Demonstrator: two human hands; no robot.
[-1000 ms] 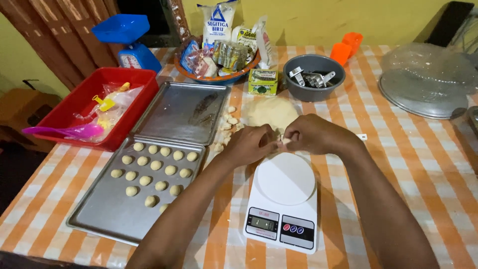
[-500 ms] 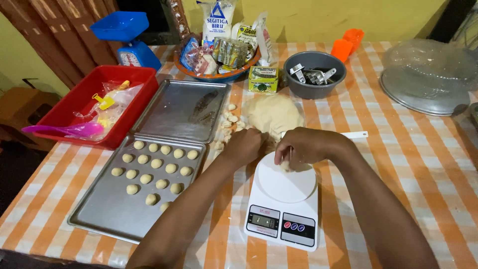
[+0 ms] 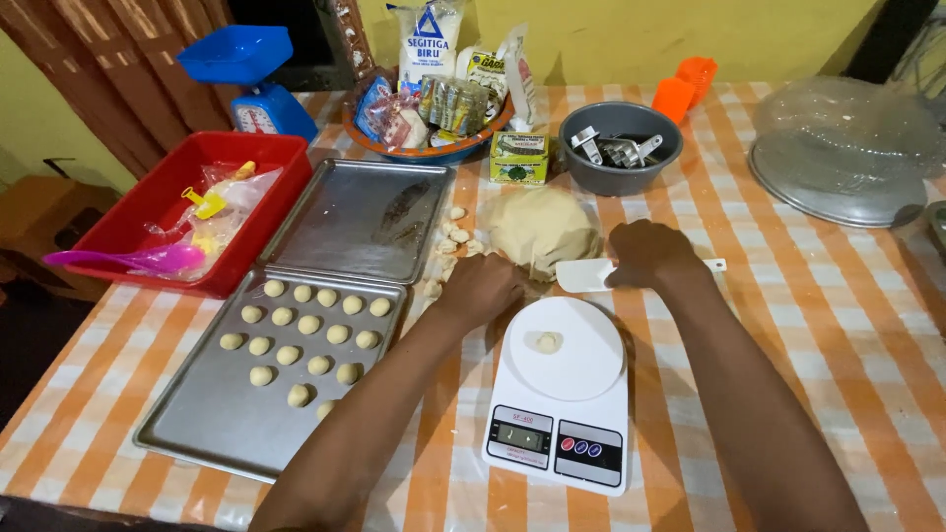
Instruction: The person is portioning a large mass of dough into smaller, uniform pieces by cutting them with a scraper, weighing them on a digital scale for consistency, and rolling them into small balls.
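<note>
White scale (image 3: pixel 562 394) (orange-checked tablecloth (image 3: pixel 788 325)), red tub (image 3: pixel 168 212).

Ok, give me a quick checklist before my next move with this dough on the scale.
1. Dough piece sits on the scale plate, apart from both hands: ok.
2. Scale display lit and readable: cannot tell, too small.
3. Right hand on the white scraper, beside the dough mass: ok.
4. Left hand free, near the loose bits: cannot tell if it holds any.
5. Near tray has bare room below the dough balls: ok.
</note>
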